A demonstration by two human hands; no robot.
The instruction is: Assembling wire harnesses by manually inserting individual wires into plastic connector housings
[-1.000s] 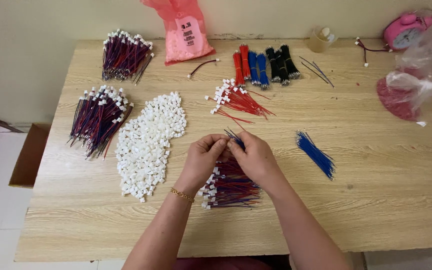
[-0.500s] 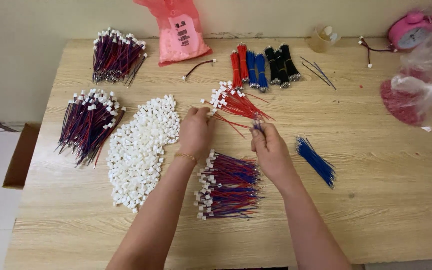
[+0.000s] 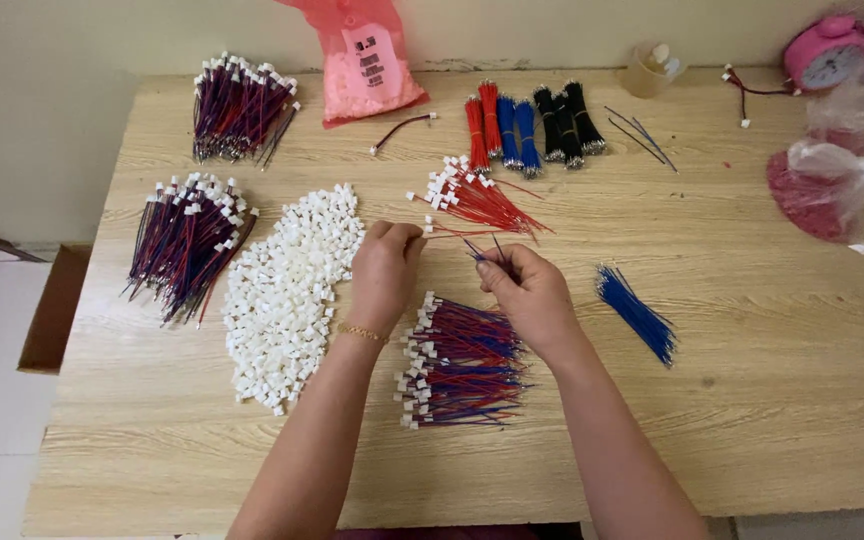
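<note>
Bag [image 3: 360,62], pink and see-through with a white label, leans at the bench's far edge, well beyond both grips; a crumpled clear bag [image 3: 857,165] over something red sits at the far right edge, with a pink clock [image 3: 825,50] behind it.

Left hand [image 3: 384,268] is pinched shut on a red wire [image 3: 452,232] with a white plug at its end, thumb and fingertips closed tight. Right hand [image 3: 527,290] is closed on thin blue wires [image 3: 480,250] that stick up from its fingertips. The two grips are near each other, not touching.

Just under both grips lies a red-and-blue bundle [image 3: 462,365]. Left of the left grip spreads a heap of white plugs [image 3: 287,295]. Beyond the grips lies a fan of red wires [image 3: 477,198]. Right of the right grip lie loose blue wires [image 3: 637,313], with bare bench [image 3: 772,400] past them to the right edge and along the near edge.
</note>
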